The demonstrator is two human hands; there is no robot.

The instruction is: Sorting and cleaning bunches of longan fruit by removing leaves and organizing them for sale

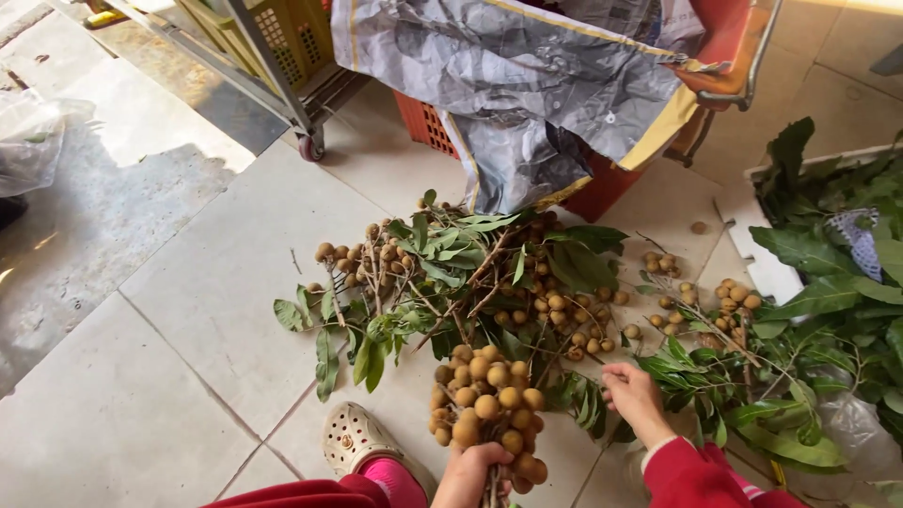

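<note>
Closest to the camera, the left hand (467, 473) has its fingers wrapped around the stems of a bunch of longans (487, 411), held upright above the tiled floor (188, 282). Beside it, the right hand (636, 399) reaches into a heap of leafy longan branches (470, 282) lying on the floor, fingers curled on a twig. A white clog (355, 439) stands by the left hand. Behind the heap, a grey sack (508, 85) drapes over a red crate (428, 122).

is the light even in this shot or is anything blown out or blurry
Head view: daylight is uneven, with a bright sunlit patch on the tiled floor at upper left and a dark wet-looking area below it; the longan bunch in the left hand is sharp; the right hand looks slightly soft.
</note>
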